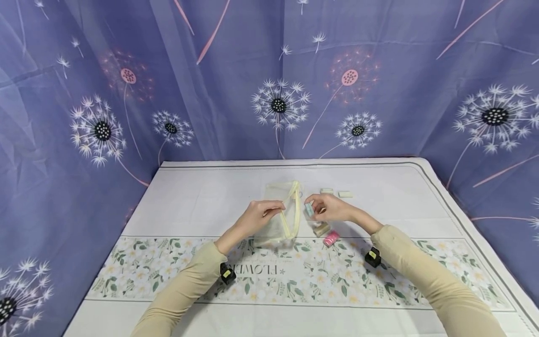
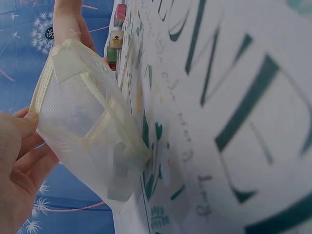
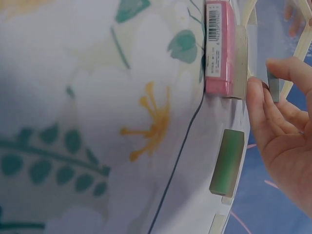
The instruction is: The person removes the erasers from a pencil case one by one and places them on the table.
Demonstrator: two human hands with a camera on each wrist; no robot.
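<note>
A translucent mesh zipper pouch (image 1: 273, 227) with pale yellow edging stands on the table, its mouth facing right. My left hand (image 1: 258, 216) pinches the pouch's edge between thumb and fingers, which shows closely in the left wrist view. A greyish shape shows through the mesh near the pouch's bottom (image 2: 118, 170). Just right of the mouth, my right hand (image 1: 334, 208) pinches a small light-blue block (image 1: 309, 209), eraser-like in size, above the table. Below that hand lie a beige block (image 1: 322, 229) and a pink block (image 3: 219, 48) with a barcode label.
Beyond the right hand lie two pale small blocks, one (image 1: 326, 191) beside the other (image 1: 345, 194). A green-faced block (image 3: 227, 163) shows in the right wrist view. The white tablecloth (image 1: 210, 187) has a floral band, and purple curtains (image 1: 236, 117) enclose the table.
</note>
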